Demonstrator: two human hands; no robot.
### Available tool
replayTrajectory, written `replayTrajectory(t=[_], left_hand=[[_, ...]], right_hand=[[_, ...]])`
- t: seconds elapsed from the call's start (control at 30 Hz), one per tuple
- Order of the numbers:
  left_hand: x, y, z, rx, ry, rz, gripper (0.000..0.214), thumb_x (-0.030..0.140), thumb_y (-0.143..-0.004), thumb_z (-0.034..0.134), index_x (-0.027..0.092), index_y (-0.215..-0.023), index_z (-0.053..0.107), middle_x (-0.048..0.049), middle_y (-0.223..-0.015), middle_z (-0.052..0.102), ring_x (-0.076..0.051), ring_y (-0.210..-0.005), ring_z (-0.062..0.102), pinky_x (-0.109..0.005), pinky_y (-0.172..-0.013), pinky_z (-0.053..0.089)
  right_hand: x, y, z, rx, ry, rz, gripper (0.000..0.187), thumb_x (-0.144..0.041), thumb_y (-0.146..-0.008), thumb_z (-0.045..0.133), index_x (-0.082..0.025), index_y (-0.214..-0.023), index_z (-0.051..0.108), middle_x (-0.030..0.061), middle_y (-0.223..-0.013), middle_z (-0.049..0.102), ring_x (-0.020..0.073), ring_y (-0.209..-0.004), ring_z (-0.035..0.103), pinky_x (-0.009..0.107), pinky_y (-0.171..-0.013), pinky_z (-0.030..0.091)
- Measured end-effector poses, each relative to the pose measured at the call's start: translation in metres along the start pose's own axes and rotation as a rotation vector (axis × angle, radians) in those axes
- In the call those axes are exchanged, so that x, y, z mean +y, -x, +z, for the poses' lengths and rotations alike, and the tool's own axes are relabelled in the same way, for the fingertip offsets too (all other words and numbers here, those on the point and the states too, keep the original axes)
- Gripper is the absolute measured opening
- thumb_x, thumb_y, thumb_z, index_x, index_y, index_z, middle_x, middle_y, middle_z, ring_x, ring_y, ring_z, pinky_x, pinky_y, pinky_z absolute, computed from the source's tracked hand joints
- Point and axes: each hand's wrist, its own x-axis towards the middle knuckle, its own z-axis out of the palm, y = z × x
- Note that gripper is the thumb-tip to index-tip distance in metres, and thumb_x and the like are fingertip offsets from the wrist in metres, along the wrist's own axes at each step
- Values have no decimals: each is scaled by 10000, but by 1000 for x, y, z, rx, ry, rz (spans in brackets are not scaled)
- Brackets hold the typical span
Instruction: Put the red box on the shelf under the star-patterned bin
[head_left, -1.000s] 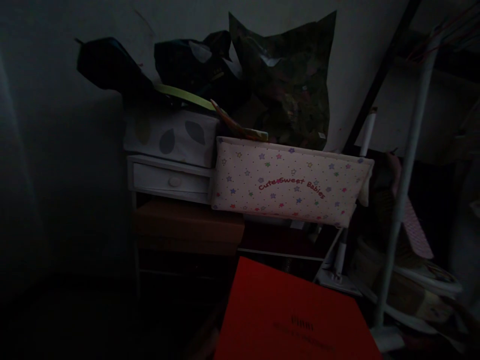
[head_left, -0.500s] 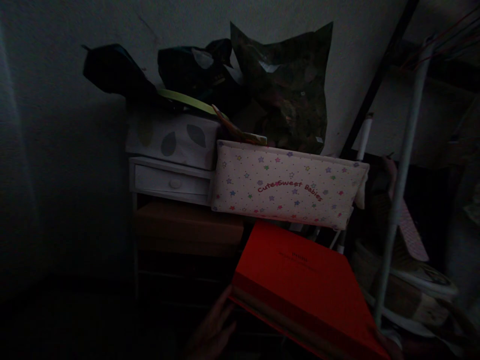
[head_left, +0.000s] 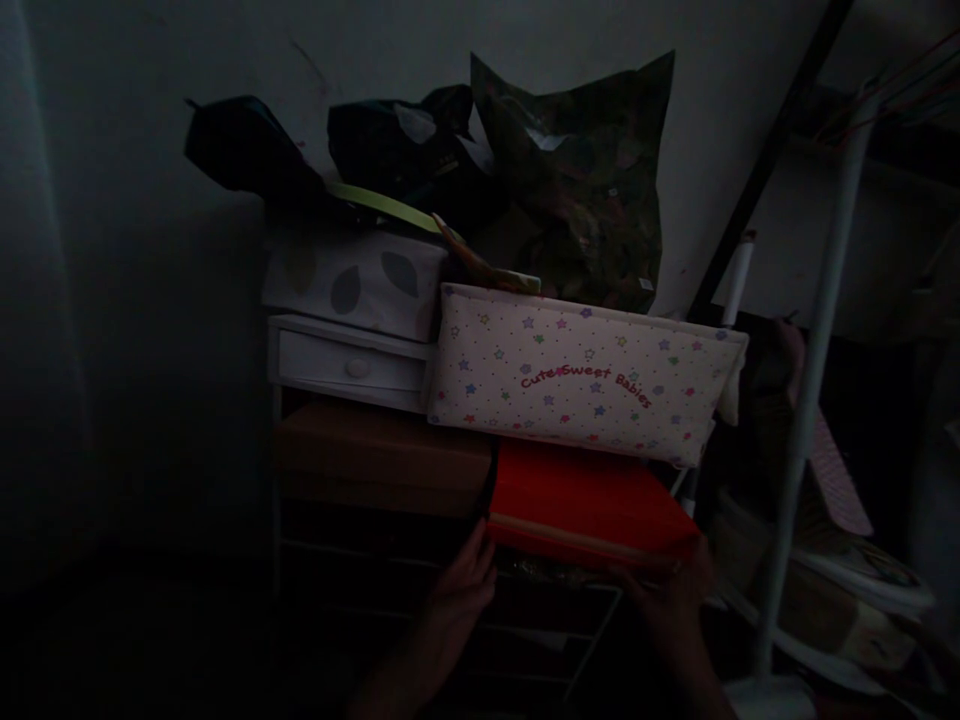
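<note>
A flat red box (head_left: 585, 500) lies partly inside the rack, on the level beneath the white star-print fabric bin (head_left: 585, 370) lettered "Cute Sweet Babies". My left hand (head_left: 461, 585) presses its fingers against the box's front left corner. Around the front right corner, my right hand (head_left: 671, 590) grips it, thumb below the front edge. To the left of the red box sits a brown box (head_left: 382, 460) on the same level. The scene is very dark, and the far end of the red box is hidden under the bin.
A small white drawer unit (head_left: 352, 365) and a leaf-print box (head_left: 352, 285) stand at upper left. Dark bags (head_left: 412, 150) and a camouflage-patterned bag (head_left: 592, 190) are piled on top. A pale upright pole (head_left: 814, 400) and shoes (head_left: 847, 580) are at the right.
The red box has moved away from me, into the rack below the star-print bin, and now sits more level. My right hand has come into fuller view at its right corner.
</note>
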Motion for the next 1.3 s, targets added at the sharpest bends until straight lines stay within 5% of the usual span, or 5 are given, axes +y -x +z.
replayTrajectory(t=[0.13, 0.27, 0.7, 0.97, 1.3], left_hand=[[-4, -6, -7, 47, -16, 24, 662, 148, -776, 588, 278, -1405, 426, -21, -1585, 260, -195, -1473, 145, -392, -1200, 144], [-15, 6, -25, 125, -71, -31, 668, 176, -747, 645, 278, -1382, 464, -53, -1585, 257, -219, -1475, 146, -411, -1183, 191], [-19, 46, -57, 476, -136, -266, 573, 339, -569, 769, 215, -1115, 647, -128, -1391, 552, -323, -1321, 453, -428, -1048, 392], [-10, 44, -73, 621, -274, -216, 519, 372, -578, 731, 213, -1063, 641, -97, -1229, 659, -299, -1207, 553, -408, -1005, 432], [-9, -4, -112, 608, -980, -26, 467, 419, -754, 456, 133, -1098, 589, -161, -1142, 682, -270, -1047, 652, -402, -925, 511]], right_hand=[[-23, 11, 17, -3, 463, -324, 907, -452, -791, 596, -120, -1491, 123, 289, -1569, -28, 504, -1428, 59, 762, -1035, 175], [-46, 9, 32, -147, 548, -475, 765, -376, -863, 532, -250, -1495, 120, 187, -1593, 101, 397, -1465, 43, 716, -1085, 162], [-35, -14, 62, -184, 539, -460, 690, -384, -907, 459, -215, -1495, 141, 210, -1576, 166, 378, -1465, 87, 646, -1074, 297], [-36, 74, 91, -178, 101, -460, 600, -277, -852, 549, -254, -1420, 359, 178, -1523, 296, 337, -1387, 336, 569, -1037, 417], [-48, 121, 184, -777, -519, 216, 528, -395, -762, 633, -186, -1244, 581, 132, -1267, 637, 286, -1182, 587, 462, -1035, 444]])
